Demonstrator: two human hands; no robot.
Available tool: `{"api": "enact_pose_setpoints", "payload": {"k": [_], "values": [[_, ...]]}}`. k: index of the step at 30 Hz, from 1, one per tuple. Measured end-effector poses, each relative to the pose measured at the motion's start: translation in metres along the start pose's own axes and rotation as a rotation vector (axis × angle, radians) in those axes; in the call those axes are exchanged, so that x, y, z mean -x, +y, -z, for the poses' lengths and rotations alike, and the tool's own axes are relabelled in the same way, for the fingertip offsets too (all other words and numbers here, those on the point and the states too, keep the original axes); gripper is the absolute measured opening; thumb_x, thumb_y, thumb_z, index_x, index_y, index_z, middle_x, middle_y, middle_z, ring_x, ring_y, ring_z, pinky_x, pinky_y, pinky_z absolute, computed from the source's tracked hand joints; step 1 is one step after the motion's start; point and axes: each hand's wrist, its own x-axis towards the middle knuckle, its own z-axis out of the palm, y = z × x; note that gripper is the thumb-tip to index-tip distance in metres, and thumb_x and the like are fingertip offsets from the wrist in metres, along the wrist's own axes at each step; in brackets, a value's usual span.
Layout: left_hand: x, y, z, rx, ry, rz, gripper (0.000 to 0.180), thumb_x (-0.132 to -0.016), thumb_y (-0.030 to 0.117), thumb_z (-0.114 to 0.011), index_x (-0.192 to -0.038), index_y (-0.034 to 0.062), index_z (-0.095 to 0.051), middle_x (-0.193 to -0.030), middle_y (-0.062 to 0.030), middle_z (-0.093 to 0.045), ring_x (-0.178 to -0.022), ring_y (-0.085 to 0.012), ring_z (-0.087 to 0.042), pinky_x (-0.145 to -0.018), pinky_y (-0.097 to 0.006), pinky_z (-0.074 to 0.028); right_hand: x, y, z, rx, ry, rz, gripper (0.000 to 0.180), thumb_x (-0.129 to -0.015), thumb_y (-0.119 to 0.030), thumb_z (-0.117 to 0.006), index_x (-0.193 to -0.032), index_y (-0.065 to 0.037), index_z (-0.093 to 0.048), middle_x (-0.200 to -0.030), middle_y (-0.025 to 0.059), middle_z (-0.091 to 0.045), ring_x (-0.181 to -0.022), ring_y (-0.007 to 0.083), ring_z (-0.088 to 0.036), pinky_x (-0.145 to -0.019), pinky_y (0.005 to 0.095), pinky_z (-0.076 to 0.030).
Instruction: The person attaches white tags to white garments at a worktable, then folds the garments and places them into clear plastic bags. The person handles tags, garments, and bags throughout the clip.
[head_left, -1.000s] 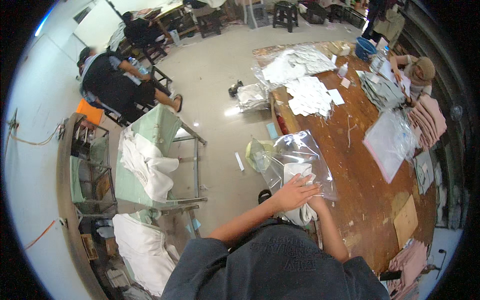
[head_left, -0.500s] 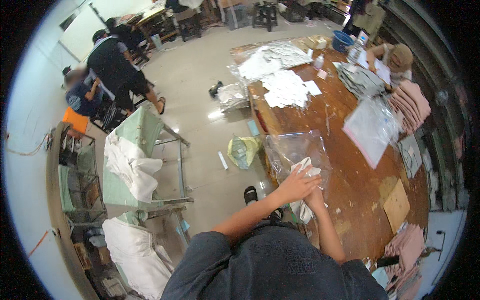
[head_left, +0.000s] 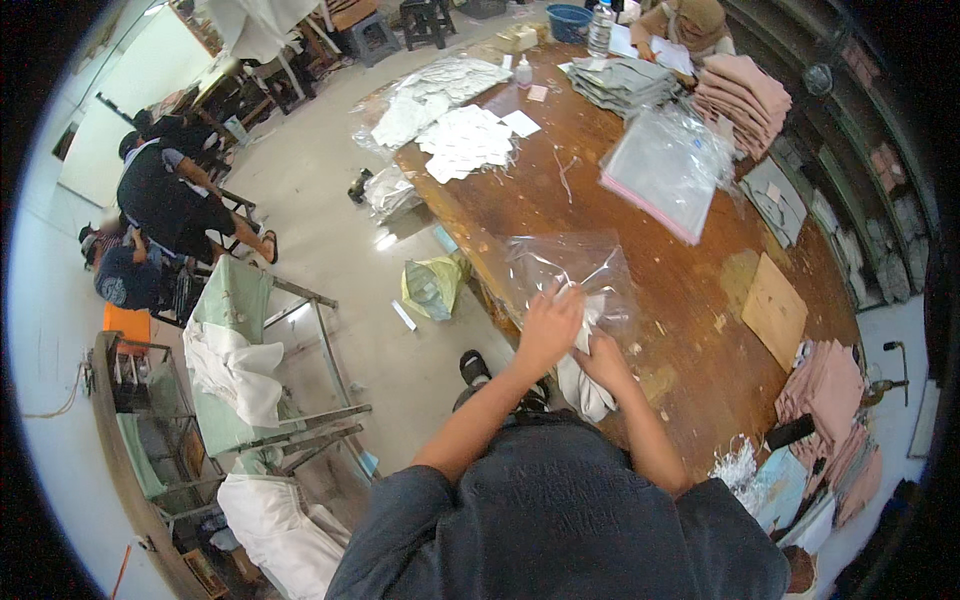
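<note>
A white cloth (head_left: 583, 392) is bunched between my hands at the near left edge of the wooden table, its lower end hanging toward me. The upper part of the cloth lies at the clear plastic bag (head_left: 606, 262), which is spread on the table. My left hand (head_left: 550, 325) has its fingers closed on the cloth beside the bag. Just right and below, my right hand (head_left: 602, 362) grips the same cloth, thumb up. Whether the fingertips also pinch the bag's film is hidden.
The wooden table (head_left: 690, 305) carries a stack of clear bags (head_left: 660, 185), white pieces (head_left: 465, 140), grey cloths (head_left: 622, 82), folded pink cloths (head_left: 742, 100) and a tan board (head_left: 774, 308). A person (head_left: 690, 30) sits at the far side. Left stand a green-draped rack (head_left: 232, 300) and a yellow sack (head_left: 435, 285).
The view has turned, so the table sits farther left and higher. My left hand has shifted from lying over the right hand to beside it, with the cloth between them.
</note>
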Motion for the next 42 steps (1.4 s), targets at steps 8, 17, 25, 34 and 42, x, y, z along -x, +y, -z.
{"api": "enact_pose_setpoints", "payload": {"k": [8, 17, 25, 34, 42], "values": [[0.020, 0.019, 0.004, 0.521, -0.374, 0.035, 0.039, -0.099, 0.026, -0.045, -0.136, 0.0200, -0.052, -0.146, -0.0052, -0.045, -0.131, -0.0360, -0.044, -0.109, -0.047, -0.037, 0.002, 0.078, 0.001, -1.153, 0.255, -0.343, 0.028, -0.090, -0.012, -0.059, -0.116, 0.000, -0.063, -0.106, 0.0079, -0.068, -0.092, 0.0155, -0.064, -0.078, 0.0284, -0.052], [-0.001, 0.044, -0.007, 0.344, -0.469, -0.446, 0.038, -0.100, 0.031, -0.044, -0.136, 0.0228, -0.052, -0.147, 0.0000, -0.044, -0.141, -0.0328, -0.029, -0.112, -0.057, -0.025, -0.009, 0.069, -0.064, -0.565, 0.308, -0.308, 0.038, -0.089, -0.016, -0.059, -0.124, -0.001, -0.059, -0.116, 0.0139, -0.060, -0.104, 0.0240, -0.059, -0.087, 0.0341, -0.048], [0.007, 0.051, -0.006, 0.350, -0.194, -0.552, 0.038, -0.095, 0.028, -0.052, -0.132, 0.0208, -0.056, -0.141, -0.0023, -0.049, -0.139, -0.0320, -0.034, -0.114, -0.054, -0.022, -0.037, 0.049, -0.019, -0.292, 0.171, -0.096, 0.044, -0.088, -0.022, -0.059, -0.127, -0.002, -0.057, -0.130, 0.0213, -0.050, -0.115, 0.0340, -0.052, -0.095, 0.0397, -0.045], [0.038, 0.016, -0.012, 0.349, -0.397, -0.268, 0.041, -0.097, 0.036, -0.049, -0.135, 0.0227, -0.053, -0.150, -0.0082, -0.036, -0.141, -0.0383, -0.026, -0.112, -0.057, -0.023, 0.001, 0.058, -0.030, 0.617, 0.235, -0.071, 0.056, -0.090, -0.041, -0.054, -0.138, -0.013, -0.051, -0.156, 0.0185, -0.021, -0.141, 0.0422, -0.022, -0.110, 0.0605, -0.022], [0.070, -0.010, -0.043, 0.290, -0.392, 0.067, 0.048, -0.093, 0.037, -0.057, -0.137, 0.0197, -0.050, -0.150, -0.0167, -0.034, -0.138, -0.0430, -0.031, -0.108, -0.055, -0.031, 0.020, 0.057, -0.076, 0.510, 0.034, 0.119, 0.063, -0.085, -0.052, -0.057, -0.142, -0.027, -0.047, -0.157, 0.0142, -0.024, -0.144, 0.0399, -0.018, -0.109, 0.0696, -0.011]]}}
